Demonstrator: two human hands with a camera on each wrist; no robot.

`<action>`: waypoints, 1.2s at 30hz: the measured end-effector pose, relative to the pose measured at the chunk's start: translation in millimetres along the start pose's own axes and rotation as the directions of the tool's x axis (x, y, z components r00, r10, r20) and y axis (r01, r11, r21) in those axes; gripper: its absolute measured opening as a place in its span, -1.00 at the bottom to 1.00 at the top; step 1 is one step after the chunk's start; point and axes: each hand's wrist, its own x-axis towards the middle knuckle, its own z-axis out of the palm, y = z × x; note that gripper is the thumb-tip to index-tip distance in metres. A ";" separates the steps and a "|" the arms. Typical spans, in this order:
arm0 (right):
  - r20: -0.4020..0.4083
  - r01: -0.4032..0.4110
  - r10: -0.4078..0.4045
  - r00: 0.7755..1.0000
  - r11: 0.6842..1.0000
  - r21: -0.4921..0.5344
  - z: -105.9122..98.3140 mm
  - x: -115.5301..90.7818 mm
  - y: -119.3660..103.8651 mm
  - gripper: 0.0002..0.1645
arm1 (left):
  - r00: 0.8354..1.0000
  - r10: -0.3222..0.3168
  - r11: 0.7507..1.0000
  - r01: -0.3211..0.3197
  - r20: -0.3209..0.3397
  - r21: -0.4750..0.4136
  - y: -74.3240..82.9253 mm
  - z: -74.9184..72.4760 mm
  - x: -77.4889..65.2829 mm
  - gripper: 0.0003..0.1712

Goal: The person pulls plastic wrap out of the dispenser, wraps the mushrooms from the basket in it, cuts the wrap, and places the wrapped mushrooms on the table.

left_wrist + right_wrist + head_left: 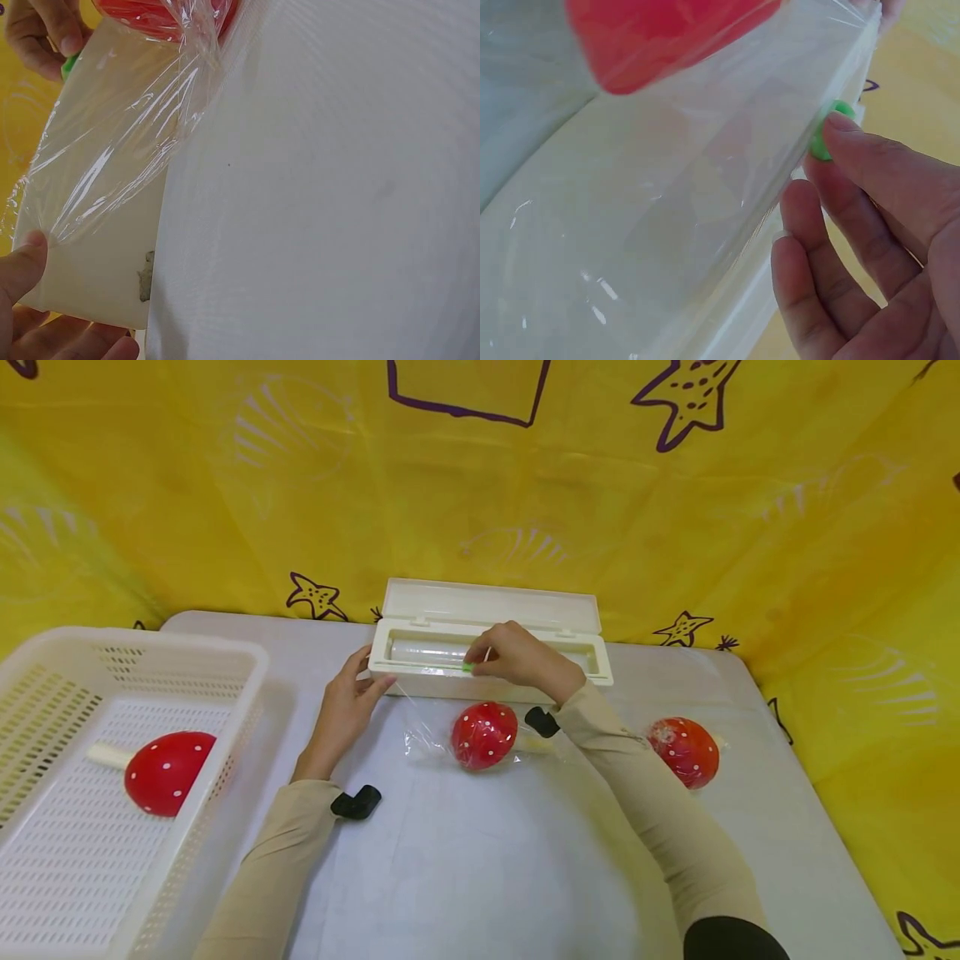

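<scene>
A white cling film dispenser stands with its lid raised, and a film roll lies inside. My left hand grips the dispenser's left end, its thumb on the front over the film. On the front edge, my right hand pinches a small green slider between thumb and index finger. Clear film drapes down the front toward a red toy mushroom with white dots, lying on the film just before the dispenser. The mushroom's pale stem is partly hidden under film and the right sleeve.
A white plastic basket at the left holds another red dotted mushroom. Right of my right forearm lies a film-wrapped red mushroom. White cloth covers the table; a yellow patterned curtain hangs behind.
</scene>
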 end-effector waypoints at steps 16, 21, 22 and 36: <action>-0.084 -0.002 0.003 0.997 1.000 0.015 1.3 -20.2 16.1 -0.79 | 1.000 -0.011 1.000 0.011 0.016 -0.001 -1.7 -1.4 0.9 -0.24; -0.111 -0.015 0.020 0.994 0.999 0.050 2.1 -28.4 22.2 -0.78 | 1.000 0.001 1.000 -0.001 0.012 -0.003 -1.7 -0.8 0.6 -0.25; -0.115 -0.013 0.019 0.993 0.998 0.055 2.3 -29.5 22.9 -0.77 | 1.000 -0.001 1.000 0.001 0.013 -0.005 -1.8 -0.8 0.6 -0.25; -0.154 -0.050 0.055 0.986 0.998 0.038 0.7 -50.1 34.9 -0.76 | 0.999 -0.018 1.000 0.018 0.027 0.000 -2.0 -1.8 0.8 -0.24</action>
